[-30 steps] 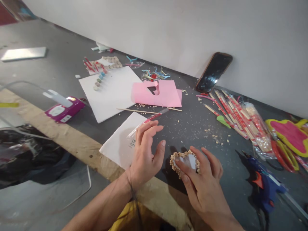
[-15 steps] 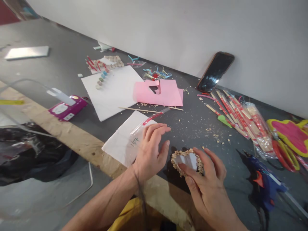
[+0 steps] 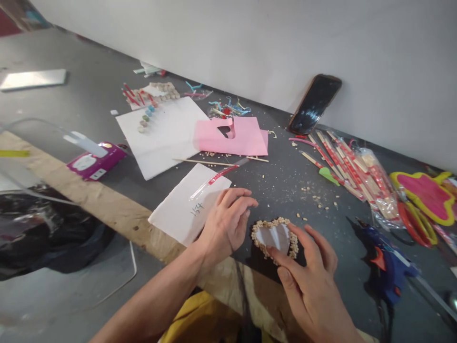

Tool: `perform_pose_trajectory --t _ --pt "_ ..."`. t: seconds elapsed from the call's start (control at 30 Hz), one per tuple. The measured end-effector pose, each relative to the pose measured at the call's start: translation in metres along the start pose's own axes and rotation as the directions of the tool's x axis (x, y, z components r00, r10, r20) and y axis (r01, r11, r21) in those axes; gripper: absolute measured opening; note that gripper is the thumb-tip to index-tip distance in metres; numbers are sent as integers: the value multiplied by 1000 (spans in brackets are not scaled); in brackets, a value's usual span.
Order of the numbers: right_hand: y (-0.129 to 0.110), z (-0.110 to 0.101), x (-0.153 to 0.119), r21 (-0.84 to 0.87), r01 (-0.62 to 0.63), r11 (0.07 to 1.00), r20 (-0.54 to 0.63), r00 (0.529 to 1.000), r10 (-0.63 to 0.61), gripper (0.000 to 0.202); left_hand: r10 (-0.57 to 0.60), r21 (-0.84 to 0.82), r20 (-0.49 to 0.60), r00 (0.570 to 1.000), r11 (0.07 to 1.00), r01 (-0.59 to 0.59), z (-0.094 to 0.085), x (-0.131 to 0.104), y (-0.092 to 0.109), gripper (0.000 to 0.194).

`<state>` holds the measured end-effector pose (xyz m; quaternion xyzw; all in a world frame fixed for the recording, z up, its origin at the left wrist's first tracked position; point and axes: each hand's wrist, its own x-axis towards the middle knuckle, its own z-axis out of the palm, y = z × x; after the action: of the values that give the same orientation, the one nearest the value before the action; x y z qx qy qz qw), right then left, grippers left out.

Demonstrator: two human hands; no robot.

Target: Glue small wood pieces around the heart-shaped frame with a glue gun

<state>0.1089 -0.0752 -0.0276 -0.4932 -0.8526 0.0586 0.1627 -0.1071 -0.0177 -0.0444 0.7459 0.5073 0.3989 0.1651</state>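
I find my two hands apart, each over the counter [image 3: 348,290]. My left hand [image 3: 230,224] is loosely curled, and I see nothing in it. My right hand [image 3: 310,271] has its fingers spread, not closed up; the tips touch the right side and the inner face of a small heart [image 3: 274,236]. The heart lies flat on the counter between my hands, nearer the right, its shiny middle ringed with little beige pieces. I see no writing on it.

Writing noted: a white card [image 3: 178,212], partly under my left hand, bears a handwritten mark that reads as 154. Across that card, just past my left fingers, lies a clear wrapper [image 3: 217,178] with a red printed band; the print is too small to read.

Beyond my left hand lie pink paper [image 3: 250,136] with a cut-out and a larger white sheet [image 3: 146,140] partly beneath it. Beyond my right hand lie sticks [image 3: 335,155] in red-marked wrappers, lettering illegible, and above them a phone [image 3: 314,105] leans on the wall, brand not visible. To the right of my right hand rests a blue glue gun [image 3: 391,271]; I can read no label on it.
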Motion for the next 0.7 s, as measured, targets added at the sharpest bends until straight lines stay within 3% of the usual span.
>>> perform_pose_trajectory --t 0.53,0.7 --pt "-5 -4 -15 10 17 1000 -3 1000 -17 33 -6 47 2 1000 999 6 1 0 0 23" --pt "0 -1 -22 20 -38 999 -47 998 39 32 2 72 -6 1000 997 -2 1 1 0 23"
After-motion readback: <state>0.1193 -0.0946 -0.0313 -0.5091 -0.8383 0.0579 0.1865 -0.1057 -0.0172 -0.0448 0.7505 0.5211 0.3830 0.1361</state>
